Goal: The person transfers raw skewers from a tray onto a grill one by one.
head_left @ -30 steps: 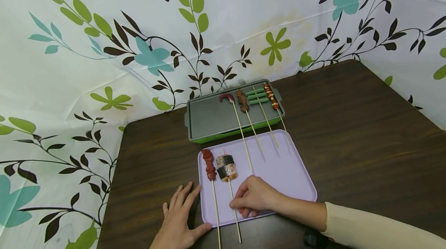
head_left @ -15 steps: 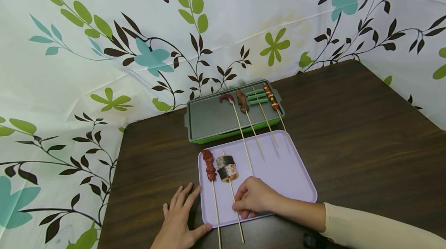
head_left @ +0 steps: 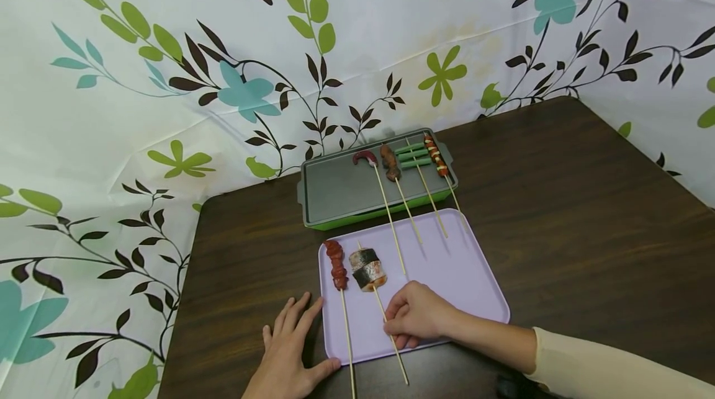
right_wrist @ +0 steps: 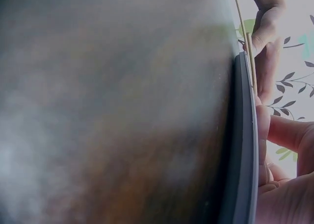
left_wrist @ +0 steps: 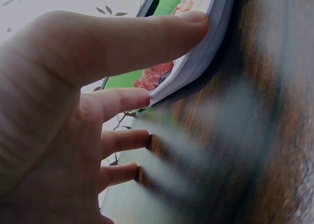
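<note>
Since the earlier frame, the roll skewer (head_left: 375,290) has swung: its near end now points further right, past the near edge of the lavender tray (head_left: 463,275). The right hand (head_left: 416,315) pinches its stick with curled fingers on the tray's near part. The left hand (head_left: 290,349) lies flat and relaxed on the dark table (head_left: 586,213), thumb and forefinger touching the tray's near left corner. Just left of the roll lies a red meat skewer (head_left: 337,268). Four more skewers rest on the grey griddle (head_left: 335,191) at the far side.
</note>
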A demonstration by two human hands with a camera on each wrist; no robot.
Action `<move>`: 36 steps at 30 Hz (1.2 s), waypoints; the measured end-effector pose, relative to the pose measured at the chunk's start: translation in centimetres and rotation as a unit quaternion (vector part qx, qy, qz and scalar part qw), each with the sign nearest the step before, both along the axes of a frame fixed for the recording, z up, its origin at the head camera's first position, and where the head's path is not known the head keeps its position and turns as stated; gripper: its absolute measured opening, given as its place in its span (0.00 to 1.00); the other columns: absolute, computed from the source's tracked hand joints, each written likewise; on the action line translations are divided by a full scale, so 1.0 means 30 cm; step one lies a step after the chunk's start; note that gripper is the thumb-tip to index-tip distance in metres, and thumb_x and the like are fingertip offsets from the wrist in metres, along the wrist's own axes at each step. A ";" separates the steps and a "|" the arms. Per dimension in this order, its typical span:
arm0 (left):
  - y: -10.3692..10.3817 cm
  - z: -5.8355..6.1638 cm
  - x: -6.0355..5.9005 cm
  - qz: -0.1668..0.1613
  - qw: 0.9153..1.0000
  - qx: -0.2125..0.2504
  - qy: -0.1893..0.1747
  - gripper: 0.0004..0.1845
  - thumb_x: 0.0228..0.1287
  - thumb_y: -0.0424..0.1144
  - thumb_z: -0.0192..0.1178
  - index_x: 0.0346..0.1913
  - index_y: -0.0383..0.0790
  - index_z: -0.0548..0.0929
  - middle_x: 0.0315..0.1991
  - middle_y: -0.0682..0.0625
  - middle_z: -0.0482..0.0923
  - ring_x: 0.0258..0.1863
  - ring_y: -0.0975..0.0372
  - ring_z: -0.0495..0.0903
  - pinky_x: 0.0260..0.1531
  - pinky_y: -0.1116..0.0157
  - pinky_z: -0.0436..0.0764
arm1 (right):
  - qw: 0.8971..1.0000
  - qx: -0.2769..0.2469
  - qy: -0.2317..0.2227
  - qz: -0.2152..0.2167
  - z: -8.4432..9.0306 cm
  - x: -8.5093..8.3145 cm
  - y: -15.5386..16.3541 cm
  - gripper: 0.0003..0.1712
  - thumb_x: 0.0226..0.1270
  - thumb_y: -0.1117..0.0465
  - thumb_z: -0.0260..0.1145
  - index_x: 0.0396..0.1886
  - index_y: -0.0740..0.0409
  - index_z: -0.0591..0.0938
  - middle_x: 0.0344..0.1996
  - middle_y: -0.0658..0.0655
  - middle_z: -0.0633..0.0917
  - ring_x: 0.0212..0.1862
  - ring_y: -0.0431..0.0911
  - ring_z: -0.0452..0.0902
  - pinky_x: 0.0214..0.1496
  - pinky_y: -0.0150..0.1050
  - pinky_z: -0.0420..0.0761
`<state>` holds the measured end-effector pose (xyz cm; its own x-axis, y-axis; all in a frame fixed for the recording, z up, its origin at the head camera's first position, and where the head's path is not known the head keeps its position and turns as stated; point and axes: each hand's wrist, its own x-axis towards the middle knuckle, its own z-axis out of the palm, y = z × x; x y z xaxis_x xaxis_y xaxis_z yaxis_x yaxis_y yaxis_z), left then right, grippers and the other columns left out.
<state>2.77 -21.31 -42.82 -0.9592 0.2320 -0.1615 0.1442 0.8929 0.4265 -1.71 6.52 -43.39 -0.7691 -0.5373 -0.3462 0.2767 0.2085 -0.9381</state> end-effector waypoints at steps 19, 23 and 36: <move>-0.002 0.002 -0.005 -0.002 1.000 -0.004 -0.006 0.53 0.44 0.71 0.69 0.74 0.63 0.61 0.74 0.46 0.56 0.73 0.41 0.50 0.50 0.20 0.48 | 0.999 -0.025 0.028 0.017 0.035 0.044 0.034 0.04 0.58 0.71 0.69 0.26 0.62 0.82 0.15 0.58 0.83 0.14 0.38 0.75 0.16 0.28 0.74; -0.002 0.000 -0.003 0.003 1.000 -0.007 -0.016 0.53 0.43 0.71 0.69 0.75 0.62 0.62 0.75 0.46 0.55 0.73 0.42 0.48 0.51 0.21 0.47 | 0.999 -0.030 0.031 0.020 0.055 0.058 0.032 0.04 0.58 0.70 0.70 0.26 0.61 0.82 0.15 0.57 0.84 0.16 0.39 0.77 0.16 0.29 0.75; -0.004 -0.005 0.000 0.001 1.000 -0.002 -0.011 0.53 0.43 0.70 0.70 0.74 0.60 0.62 0.75 0.46 0.55 0.73 0.41 0.49 0.51 0.21 0.48 | 0.996 -0.033 0.080 0.027 0.170 0.013 0.021 0.04 0.58 0.69 0.71 0.27 0.61 0.84 0.17 0.54 0.84 0.19 0.45 0.81 0.18 0.33 0.78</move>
<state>2.78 -21.44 -42.96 -0.9559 0.2291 -0.1836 0.1327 0.8949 0.4260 -1.32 7.16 -38.28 -0.7807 -0.5971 -0.1841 0.1122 0.1559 -0.9814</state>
